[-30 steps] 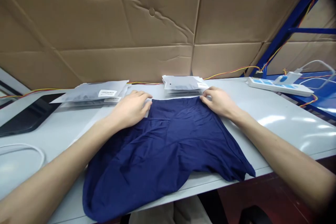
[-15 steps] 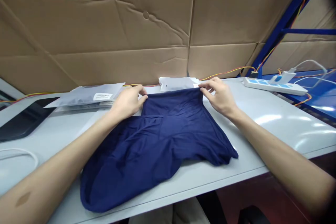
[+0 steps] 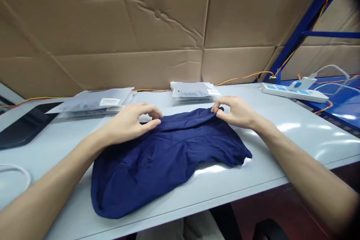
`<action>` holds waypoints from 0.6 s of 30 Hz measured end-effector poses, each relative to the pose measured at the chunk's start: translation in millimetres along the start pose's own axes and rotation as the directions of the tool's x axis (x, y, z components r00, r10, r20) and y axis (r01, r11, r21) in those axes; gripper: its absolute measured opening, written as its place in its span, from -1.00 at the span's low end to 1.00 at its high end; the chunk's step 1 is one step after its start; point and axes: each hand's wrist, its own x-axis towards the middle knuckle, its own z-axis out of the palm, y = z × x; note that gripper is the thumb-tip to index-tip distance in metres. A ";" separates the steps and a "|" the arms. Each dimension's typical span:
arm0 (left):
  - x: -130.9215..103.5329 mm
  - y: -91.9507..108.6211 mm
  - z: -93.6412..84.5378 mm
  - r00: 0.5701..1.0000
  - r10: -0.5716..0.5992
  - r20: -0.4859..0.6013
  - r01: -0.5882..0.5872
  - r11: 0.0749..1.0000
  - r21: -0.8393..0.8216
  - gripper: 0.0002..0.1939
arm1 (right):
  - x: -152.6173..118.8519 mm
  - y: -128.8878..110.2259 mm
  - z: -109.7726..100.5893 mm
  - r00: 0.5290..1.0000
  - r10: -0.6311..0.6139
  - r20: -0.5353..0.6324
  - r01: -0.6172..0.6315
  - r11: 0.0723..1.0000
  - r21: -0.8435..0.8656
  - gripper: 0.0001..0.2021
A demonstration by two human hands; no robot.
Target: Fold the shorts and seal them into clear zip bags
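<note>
Fingers [image 3: 148, 109] of left hand [image 3: 128, 123] and right hand [image 3: 239, 113] pinch cloth [image 3: 165, 161] along its far edge; I'd say uneven pulling could skew or bunch it.

A dark navy garment [image 3: 165, 161] of soft, thin cloth lies spread and rumpled on the bench [image 3: 272, 101], its far margin gathered in a loose fold running roughly along the back edge. The broad, rounded left end reaches toward the bench's front edge; the narrower right end sits farther back, the near hem curving inward between
</note>
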 end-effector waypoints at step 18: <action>-1.7 -3.8 10.8 0.984 0.140 0.114 -0.159 0.969 0.187 -0.56 | -0.4 -3.8 5.1 0.994 -0.048 0.095 0.051 0.998 -0.029 -0.88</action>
